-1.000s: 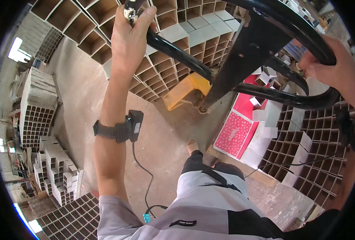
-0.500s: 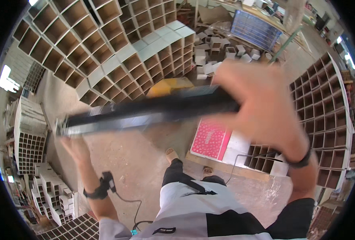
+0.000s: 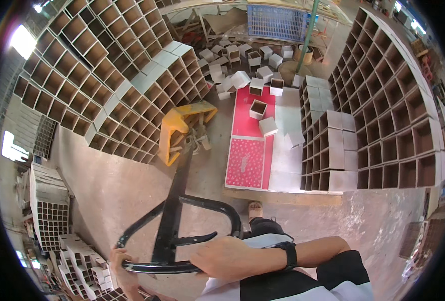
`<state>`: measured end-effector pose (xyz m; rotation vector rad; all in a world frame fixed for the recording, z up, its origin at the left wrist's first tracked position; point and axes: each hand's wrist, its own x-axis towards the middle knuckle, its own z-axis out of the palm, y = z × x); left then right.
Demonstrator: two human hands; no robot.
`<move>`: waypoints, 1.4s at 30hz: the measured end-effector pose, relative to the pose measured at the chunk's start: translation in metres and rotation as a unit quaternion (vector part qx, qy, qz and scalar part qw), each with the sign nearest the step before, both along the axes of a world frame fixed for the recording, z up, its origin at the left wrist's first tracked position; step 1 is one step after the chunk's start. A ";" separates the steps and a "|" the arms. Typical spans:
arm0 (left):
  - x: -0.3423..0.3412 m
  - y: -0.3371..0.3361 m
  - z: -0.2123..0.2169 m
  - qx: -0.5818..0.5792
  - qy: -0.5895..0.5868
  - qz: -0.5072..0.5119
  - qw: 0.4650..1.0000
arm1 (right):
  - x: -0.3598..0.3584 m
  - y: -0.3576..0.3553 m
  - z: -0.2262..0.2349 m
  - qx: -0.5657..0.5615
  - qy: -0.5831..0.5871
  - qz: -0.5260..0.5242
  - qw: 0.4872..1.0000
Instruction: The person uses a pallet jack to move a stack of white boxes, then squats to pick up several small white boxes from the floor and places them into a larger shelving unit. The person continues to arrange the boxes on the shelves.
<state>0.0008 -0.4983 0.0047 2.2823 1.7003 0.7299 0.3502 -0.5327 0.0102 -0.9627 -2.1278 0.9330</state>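
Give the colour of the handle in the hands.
The handle is black; the head view shows it best.

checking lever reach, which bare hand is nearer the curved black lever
The right hand, beside the lever; the left hand is farther, gripping the left corner of the black looped metal handle.

Concrete floor (image 3: 117, 185) under yellow-and-black pallet truck (image 3: 176, 195), low wooden platform (image 3: 282, 197), scattered white boxes (image 3: 254, 61); pink sheet (image 3: 245, 163) on platform

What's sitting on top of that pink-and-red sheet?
A few small white boxes sit on the plain red far part of the sheet. The surface beneath them is hidden.
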 end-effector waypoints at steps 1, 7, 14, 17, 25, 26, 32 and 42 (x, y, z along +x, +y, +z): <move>0.000 -0.017 -0.009 -0.002 0.018 -0.006 1.000 | -0.005 -0.016 -0.013 -0.026 -0.020 0.010 0.999; -0.033 -0.104 -0.114 -0.008 0.101 -0.131 0.986 | -0.021 -0.115 -0.114 -0.115 -0.200 0.041 0.972; -0.003 -0.040 -0.047 0.043 0.029 -0.001 0.999 | -0.010 -0.051 -0.034 0.152 -0.146 -0.172 0.962; 0.010 0.017 -0.002 0.073 0.019 -0.010 0.997 | -0.006 0.008 -0.001 0.227 -0.134 -0.206 0.942; -0.003 -0.171 -0.194 0.014 0.079 -0.150 0.985 | -0.002 -0.177 -0.167 -0.026 -0.261 -0.089 0.961; 0.004 -0.179 -0.196 -0.002 0.074 -0.167 0.983 | 0.000 -0.190 -0.182 -0.076 -0.280 -0.066 0.955; 0.007 -0.084 -0.089 0.032 0.015 -0.027 0.999 | 0.010 -0.081 -0.063 0.066 -0.238 -0.139 0.959; -0.023 -0.137 -0.155 0.018 -0.037 -0.041 0.998 | -0.011 -0.131 -0.114 0.007 -0.312 -0.048 0.949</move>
